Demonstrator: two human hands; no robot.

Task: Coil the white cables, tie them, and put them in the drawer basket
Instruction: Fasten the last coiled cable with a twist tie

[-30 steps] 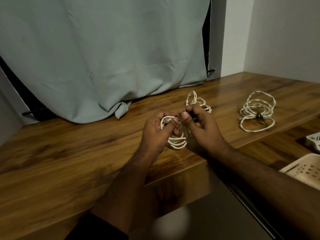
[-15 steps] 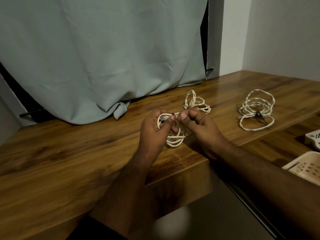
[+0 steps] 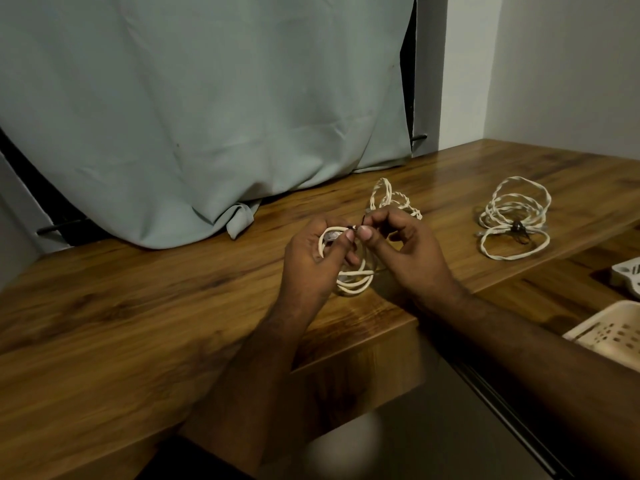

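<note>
left hand (image 3: 311,258) grips coiled cable (image 3: 353,289) | right hand (image 3: 405,251) pinches dark tie (image 3: 356,227)

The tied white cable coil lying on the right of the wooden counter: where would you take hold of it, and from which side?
Probably at the waist of the tied white twisted-cable coil, where the dark tie cinches the strands. It lies flat on the wooden counter, so come from above; pinching there gathers every loop, while one outer loop would let the rest dangle.

bare forearms, no rings or watch showing; a dark sleeve (image 3: 194,459) edge at the left elbow.
</note>
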